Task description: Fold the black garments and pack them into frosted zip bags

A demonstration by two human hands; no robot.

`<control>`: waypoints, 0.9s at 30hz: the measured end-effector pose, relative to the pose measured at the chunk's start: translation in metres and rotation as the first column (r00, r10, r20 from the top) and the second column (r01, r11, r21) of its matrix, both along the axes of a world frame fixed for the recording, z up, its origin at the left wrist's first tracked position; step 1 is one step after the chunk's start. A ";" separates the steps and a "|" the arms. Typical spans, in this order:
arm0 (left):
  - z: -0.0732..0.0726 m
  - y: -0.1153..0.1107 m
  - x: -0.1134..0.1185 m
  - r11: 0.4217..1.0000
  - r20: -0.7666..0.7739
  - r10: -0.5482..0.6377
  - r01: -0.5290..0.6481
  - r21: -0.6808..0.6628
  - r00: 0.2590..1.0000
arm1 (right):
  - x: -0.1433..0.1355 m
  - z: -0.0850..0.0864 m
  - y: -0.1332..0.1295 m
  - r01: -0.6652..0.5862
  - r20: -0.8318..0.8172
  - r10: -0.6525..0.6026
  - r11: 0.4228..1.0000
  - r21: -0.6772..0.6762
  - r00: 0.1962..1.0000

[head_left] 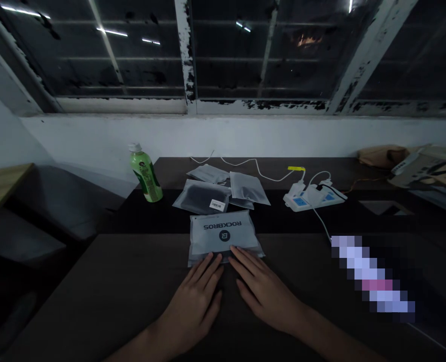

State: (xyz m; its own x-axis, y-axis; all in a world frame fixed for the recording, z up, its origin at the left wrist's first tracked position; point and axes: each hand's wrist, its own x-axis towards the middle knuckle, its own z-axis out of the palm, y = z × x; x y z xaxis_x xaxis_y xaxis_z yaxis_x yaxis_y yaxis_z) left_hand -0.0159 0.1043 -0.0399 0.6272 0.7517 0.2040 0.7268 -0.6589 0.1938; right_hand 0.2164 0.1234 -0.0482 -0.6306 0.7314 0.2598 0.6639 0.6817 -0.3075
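Dark, multi-paned windows (230, 55) ran above a pale wall (245, 136), streaks of light showing in the glass; dim room, dark worktop (132, 281) below. At far left, beyond a gap, stood the corner of a light wooden table (4, 186). Next, a green bottle (146, 176) with a white cap, upright near the worktop's left edge.

Left hand (198, 296): open, palm down, fingers extended and fairly close together, fingertips at the near edge of the printed pouch (223, 239), nothing gripped. That pouch lay flat in front of both hands, its ROCKBROS lettering upside down to the wearer. Just beyond it, a loose cluster of frosted pouches (200, 195), some overlapping, one bearing a barcode label (217, 204).

Right hand (266, 291): also open, palm down, fingertips on the pouch's near side, thumb apart, nothing grasped. Farther right, a white power strip (315, 200) held several plugs, with a yellow tag (296, 169) on a cable behind. Nearer, a pixelated patch (369, 274) hid its contents. At far right, a brown bundle (381, 155) lay near the wall.
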 end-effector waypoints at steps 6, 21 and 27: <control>0.000 0.000 0.000 1.000 -0.008 0.007 -0.007 -0.005 1.000 | 0.000 -0.001 0.000 0.007 -0.002 -0.007 1.000 -0.003 1.000; 0.000 0.001 0.000 1.000 0.012 0.006 -0.006 -0.026 1.000 | -0.001 0.002 0.000 0.003 -0.002 -0.003 1.000 -0.001 1.000; 0.000 -0.002 0.001 1.000 -0.008 0.012 -0.012 -0.013 1.000 | 0.000 0.002 0.006 0.034 -0.056 -0.030 0.998 0.060 0.998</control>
State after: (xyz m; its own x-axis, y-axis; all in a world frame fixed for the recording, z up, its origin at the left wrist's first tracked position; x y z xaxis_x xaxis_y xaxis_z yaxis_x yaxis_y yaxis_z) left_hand -0.0145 0.1025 -0.0404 0.6198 0.7617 0.1889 0.7360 -0.6477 0.1969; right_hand 0.2167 0.1299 -0.0463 -0.5905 0.7326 0.3385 0.6689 0.6790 -0.3025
